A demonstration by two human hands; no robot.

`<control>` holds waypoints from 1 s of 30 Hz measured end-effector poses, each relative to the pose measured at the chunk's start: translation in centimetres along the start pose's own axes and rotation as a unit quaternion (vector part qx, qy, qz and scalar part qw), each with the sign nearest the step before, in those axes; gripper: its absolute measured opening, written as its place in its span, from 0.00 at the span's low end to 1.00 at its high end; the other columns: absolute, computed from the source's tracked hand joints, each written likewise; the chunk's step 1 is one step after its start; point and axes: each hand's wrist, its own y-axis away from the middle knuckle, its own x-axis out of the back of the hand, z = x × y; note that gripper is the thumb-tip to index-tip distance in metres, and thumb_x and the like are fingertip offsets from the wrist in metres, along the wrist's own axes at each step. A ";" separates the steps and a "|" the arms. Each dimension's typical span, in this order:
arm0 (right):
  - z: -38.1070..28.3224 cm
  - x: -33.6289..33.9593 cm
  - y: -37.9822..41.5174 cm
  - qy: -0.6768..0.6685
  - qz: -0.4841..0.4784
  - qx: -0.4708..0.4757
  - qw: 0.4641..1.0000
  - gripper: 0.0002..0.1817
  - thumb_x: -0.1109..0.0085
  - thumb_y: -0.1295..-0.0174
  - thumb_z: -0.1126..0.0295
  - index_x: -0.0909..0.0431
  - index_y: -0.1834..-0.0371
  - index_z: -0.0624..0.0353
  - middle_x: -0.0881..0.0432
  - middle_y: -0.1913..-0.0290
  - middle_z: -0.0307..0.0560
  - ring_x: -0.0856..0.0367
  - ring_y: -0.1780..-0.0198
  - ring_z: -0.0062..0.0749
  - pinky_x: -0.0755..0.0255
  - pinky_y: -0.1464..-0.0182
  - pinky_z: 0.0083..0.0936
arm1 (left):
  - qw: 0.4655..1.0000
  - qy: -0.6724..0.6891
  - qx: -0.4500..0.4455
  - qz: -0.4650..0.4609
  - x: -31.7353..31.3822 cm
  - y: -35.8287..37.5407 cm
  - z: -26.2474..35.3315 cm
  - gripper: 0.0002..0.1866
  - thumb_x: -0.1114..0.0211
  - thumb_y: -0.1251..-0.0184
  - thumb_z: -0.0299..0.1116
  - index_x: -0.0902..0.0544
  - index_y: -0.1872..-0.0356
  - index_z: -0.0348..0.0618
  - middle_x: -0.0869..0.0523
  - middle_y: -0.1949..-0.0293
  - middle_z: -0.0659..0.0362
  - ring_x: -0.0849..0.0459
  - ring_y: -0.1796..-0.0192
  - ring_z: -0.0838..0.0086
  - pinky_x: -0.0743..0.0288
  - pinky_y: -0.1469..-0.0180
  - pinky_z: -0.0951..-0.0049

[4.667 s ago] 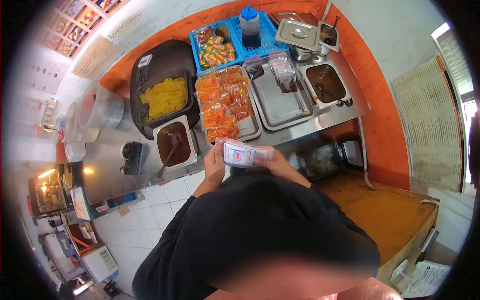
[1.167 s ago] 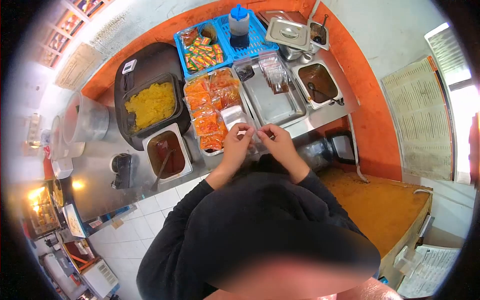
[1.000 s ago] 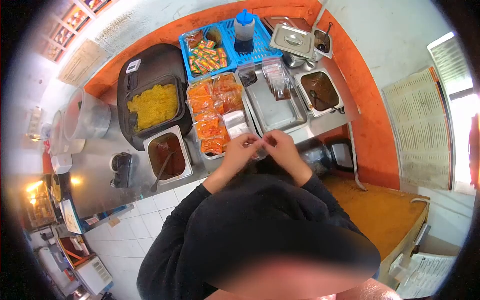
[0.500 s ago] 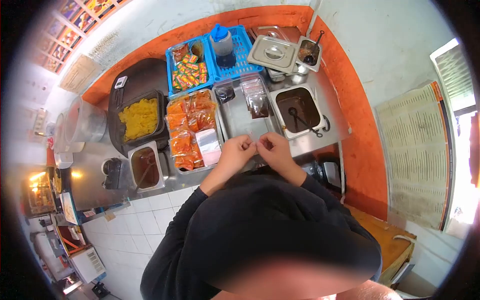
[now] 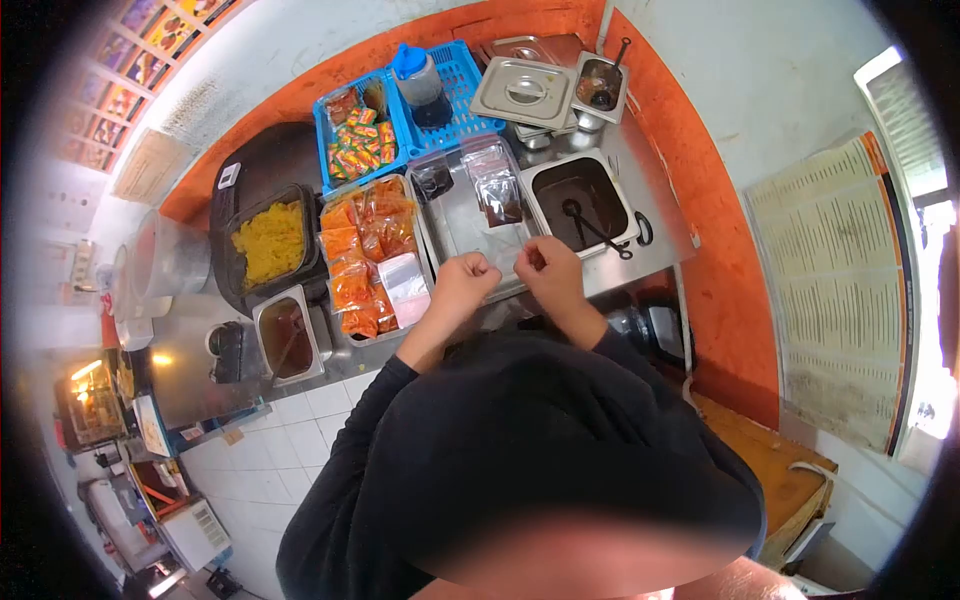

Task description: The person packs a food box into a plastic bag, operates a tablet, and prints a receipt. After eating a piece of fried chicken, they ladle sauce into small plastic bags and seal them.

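Note:
My left hand [image 5: 467, 284] is closed with its fingers curled together, over the front of a clear plastic tray [image 5: 455, 235]. A short gap away, my right hand [image 5: 553, 274] pinches thumb against fingers. Whatever either hand holds is too small or too clear to make out. Small clear bags of dark sauce [image 5: 498, 200] lie farther back in the tray. Left of it, a second tray is full of bags of orange sauce [image 5: 352, 285], with a stack of empty clear bags [image 5: 404, 280] on top. A metal pan of dark sauce [image 5: 580, 190] with a black ladle [image 5: 590, 228] sits to the right.
Behind stand blue baskets [image 5: 455, 75] with a squeeze bottle [image 5: 422, 90] and wrapped packets [image 5: 362, 145]. Metal lids [image 5: 522, 92] and another sauce pan [image 5: 600, 85] are back right. At left are a tub of yellow food [image 5: 270, 240] and a brown sauce pan [image 5: 288, 335].
My hands, close together at the fingertips before, have drawn apart sideways, both still closed. The camera view has shifted slightly.

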 end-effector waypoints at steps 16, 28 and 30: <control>-1.4 0.5 2.0 0.216 -0.131 -0.038 0.967 0.14 0.47 0.46 0.68 0.24 0.55 0.52 0.29 0.63 0.50 0.25 0.61 0.47 0.32 0.63 0.40 | 0.862 -0.326 -0.388 -0.010 1.7 1.0 3.5 0.33 0.37 0.54 0.35 0.35 0.42 0.54 0.34 0.42 0.56 0.40 0.36 0.63 0.53 0.37 0.42; 2.7 8.1 2.3 0.201 0.209 -0.073 0.954 0.21 0.35 0.53 0.69 0.24 0.52 0.50 0.31 0.63 0.47 0.29 0.60 0.38 0.31 0.61 0.27 | 0.947 0.170 -0.225 -0.157 2.0 -2.5 -1.3 0.39 0.33 0.48 0.41 0.43 0.37 0.44 0.29 0.50 0.56 0.31 0.43 0.66 0.43 0.38 0.66; 4.8 8.1 2.1 0.199 0.174 -0.087 0.961 0.18 0.36 0.51 0.70 0.23 0.54 0.53 0.29 0.63 0.48 0.27 0.62 0.37 0.31 0.63 0.26 | 0.918 0.319 -0.113 -0.207 1.8 -1.0 -1.8 0.40 0.33 0.48 0.44 0.43 0.37 0.45 0.29 0.50 0.56 0.31 0.44 0.66 0.42 0.38 0.65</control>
